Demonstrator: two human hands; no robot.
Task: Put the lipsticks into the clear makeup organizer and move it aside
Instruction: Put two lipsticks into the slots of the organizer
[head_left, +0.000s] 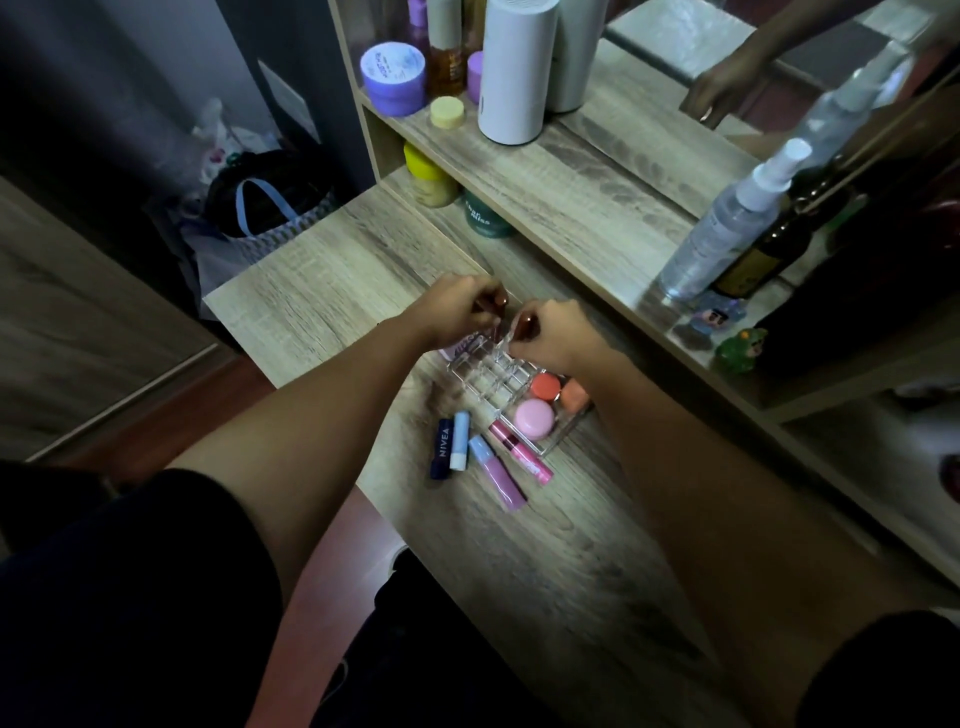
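Note:
The clear makeup organizer (485, 375) sits on the wooden table, its grid of small cells showing no lipstick in them. Both hands pinch its far rim: my left hand (457, 310) at the far left corner, my right hand (553, 330) just right of it. Three round pots, one pink (535, 418) and two orange (545, 387), rest in its near right section. Several lipsticks lie loose on the table in front: a dark blue stick (441, 449), a light blue one (460, 440), a lilac tube (497, 474) and a pink tube (522, 453). A pink item (453, 347) peeks out under my left hand.
A wooden shelf (571, 176) runs behind the organizer, carrying a white cylinder (517, 67), purple jar (393, 71), spray bottle (727, 223), dark bottle (763, 260) and small figurines (737, 348). Jars stand beneath it. A mirror reflects a hand. Bags lie on the floor at left.

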